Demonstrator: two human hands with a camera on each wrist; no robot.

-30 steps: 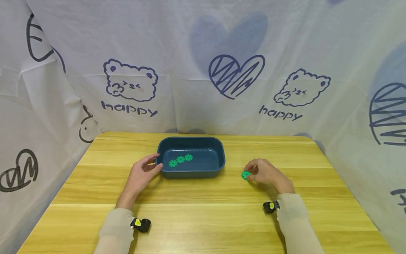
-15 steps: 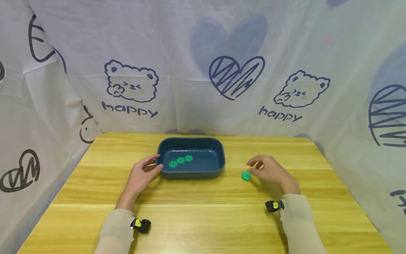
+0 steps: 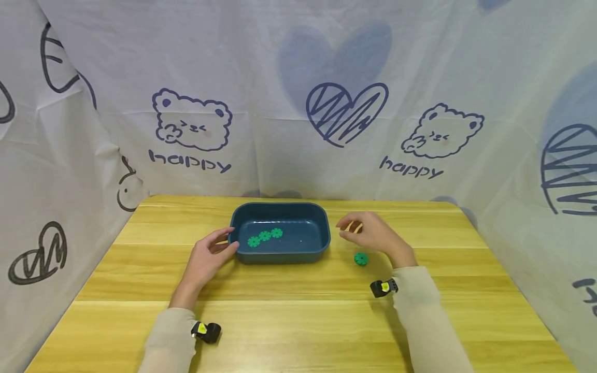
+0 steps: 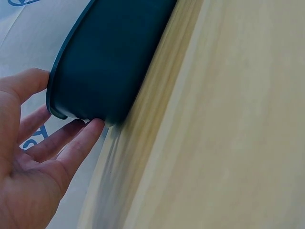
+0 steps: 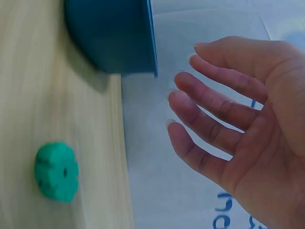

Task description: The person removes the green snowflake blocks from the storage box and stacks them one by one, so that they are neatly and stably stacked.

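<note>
A dark blue rectangular tub (image 3: 280,256) stands at the back middle of the table. My left hand (image 3: 210,254) is at its left end; in the left wrist view, the thumb and fingertips touch the end wall and rim (image 4: 53,86), with the fingers fairly straight. Inside the tub lie three green notched discs (image 3: 265,235) in a slanting row. My right hand (image 3: 368,230) hovers just right of the tub, fingers apart and loosely bent, holding nothing. Below it on the table sits a thick green notched piece (image 3: 361,259) with a centre hole, also seen in the right wrist view (image 5: 57,171).
The wooden table (image 3: 298,331) runs up to a white printed cloth (image 3: 270,129) behind and at both sides. Each wrist carries a small black camera, one on the left (image 3: 207,332) and one on the right (image 3: 383,288).
My right hand has let go of the green piece, then moved up and left towards the tub. The piece stays on the table. My left hand keeps its place at the tub.
</note>
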